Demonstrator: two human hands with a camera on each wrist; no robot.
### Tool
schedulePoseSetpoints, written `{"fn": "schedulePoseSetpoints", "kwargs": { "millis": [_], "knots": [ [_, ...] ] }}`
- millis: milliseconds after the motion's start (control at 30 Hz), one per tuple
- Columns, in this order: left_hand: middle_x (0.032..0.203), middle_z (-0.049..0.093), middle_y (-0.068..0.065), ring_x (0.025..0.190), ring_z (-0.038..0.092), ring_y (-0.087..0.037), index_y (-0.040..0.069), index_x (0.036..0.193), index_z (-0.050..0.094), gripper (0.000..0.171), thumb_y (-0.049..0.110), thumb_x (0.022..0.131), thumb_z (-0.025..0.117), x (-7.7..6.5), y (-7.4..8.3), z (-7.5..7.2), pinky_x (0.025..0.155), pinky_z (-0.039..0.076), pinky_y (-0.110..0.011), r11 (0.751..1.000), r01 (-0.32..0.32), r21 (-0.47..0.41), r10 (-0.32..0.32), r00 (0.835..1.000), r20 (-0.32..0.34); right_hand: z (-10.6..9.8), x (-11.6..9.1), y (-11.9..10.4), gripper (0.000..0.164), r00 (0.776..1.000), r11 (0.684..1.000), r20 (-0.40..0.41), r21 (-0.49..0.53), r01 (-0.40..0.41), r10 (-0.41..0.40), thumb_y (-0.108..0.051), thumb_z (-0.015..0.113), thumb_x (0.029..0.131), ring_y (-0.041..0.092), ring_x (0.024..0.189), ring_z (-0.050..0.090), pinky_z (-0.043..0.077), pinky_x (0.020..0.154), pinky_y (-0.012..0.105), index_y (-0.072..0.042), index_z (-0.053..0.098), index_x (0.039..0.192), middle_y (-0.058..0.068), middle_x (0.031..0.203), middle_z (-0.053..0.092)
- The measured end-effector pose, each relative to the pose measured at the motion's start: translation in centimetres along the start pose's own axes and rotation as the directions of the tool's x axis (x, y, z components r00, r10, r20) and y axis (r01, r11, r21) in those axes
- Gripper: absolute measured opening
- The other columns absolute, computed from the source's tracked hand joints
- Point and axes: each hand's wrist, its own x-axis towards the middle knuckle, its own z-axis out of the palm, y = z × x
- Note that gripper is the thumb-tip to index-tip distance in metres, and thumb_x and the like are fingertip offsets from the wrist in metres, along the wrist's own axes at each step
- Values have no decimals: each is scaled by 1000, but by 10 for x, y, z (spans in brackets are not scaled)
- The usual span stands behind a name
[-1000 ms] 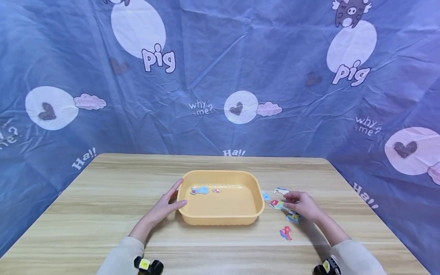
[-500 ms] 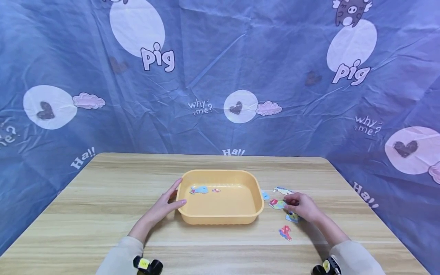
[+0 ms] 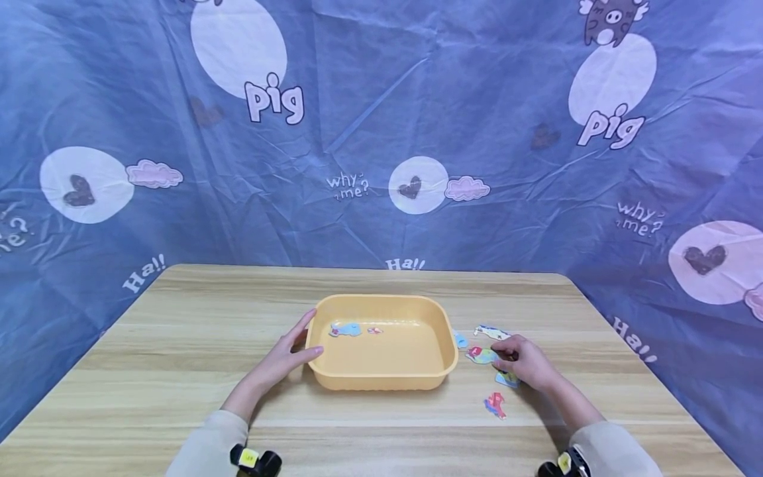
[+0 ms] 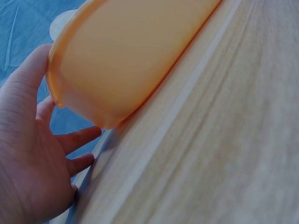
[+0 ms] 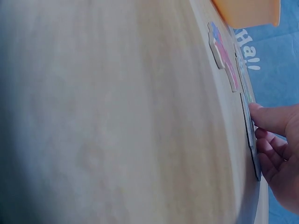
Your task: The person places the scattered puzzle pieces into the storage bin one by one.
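A yellow rectangular tray [image 3: 381, 382] stands mid-table with two small printed cutouts [image 3: 346, 329] inside. My left hand [image 3: 286, 358] holds its left end, thumb over the rim and the other fingers spread along the outside. To the tray's right, my right hand [image 3: 527, 361] has thumb and index fingertips at the right end of a flat green-and-pink cutout [image 3: 481, 355], one on each side of it; its other fingers are curled. Beneath that hand lies a blue-and-yellow cutout [image 3: 507, 379], partly hidden. A red-and-blue cutout [image 5: 223, 53] lies nearer the person.
A white-and-blue cutout [image 3: 491, 332] lies just beyond the right hand. Another light blue cutout [image 3: 461, 340] sits against the tray's right side, partly covered by it. A blue printed cloth [image 3: 369, 132] hangs behind the wooden table [image 3: 381, 437].
The right hand has shifted very slightly, its thumb and index tips drawing a little to the right along the green-and-pink cutout. The left hand and tray have stayed put.
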Motion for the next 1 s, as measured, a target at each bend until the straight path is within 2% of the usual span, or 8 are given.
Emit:
{"fn": "schedulePoseSetpoints", "kwargs": {
  "millis": [167,333,533,767,1000],
  "knots": [
    [131,33,-21,119,29,-31,22,138,19,71,22,80,60,5,-13,-1,97,14,-47,999,-37,-16,37,999,6,0,0,1,27,999,999,6,0,-36,36,-9,68,72,20,80,48,40,72,38,1,64,96,6,88,54],
    [127,37,-21,117,32,-30,21,138,19,71,21,80,60,6,-16,-2,97,15,-46,998,-63,-30,63,998,17,0,0,0,25,997,998,9,4,-70,70,-11,68,73,21,82,48,40,75,41,0,64,95,7,90,54],
    [128,36,-21,117,33,-29,22,139,19,71,21,81,60,6,-14,-2,97,16,-46,999,-45,-22,45,999,17,0,1,-2,22,999,999,-13,-8,-41,41,-7,69,70,22,80,50,40,74,42,1,65,90,7,87,54],
    [128,34,-25,117,31,-33,14,139,16,71,15,82,58,-1,5,-1,97,16,-47,999,-29,-29,30,999,25,1,3,-2,19,999,1000,-43,-21,-6,6,-2,68,68,23,77,51,41,73,42,3,64,86,6,83,54],
    [127,37,-22,116,34,-30,17,139,16,72,19,81,59,4,-9,-3,95,20,-45,998,-57,-19,57,998,27,3,4,-2,17,999,999,-53,-40,-10,8,-1,68,69,20,75,51,42,70,39,3,65,84,5,81,53]
  ]
}}
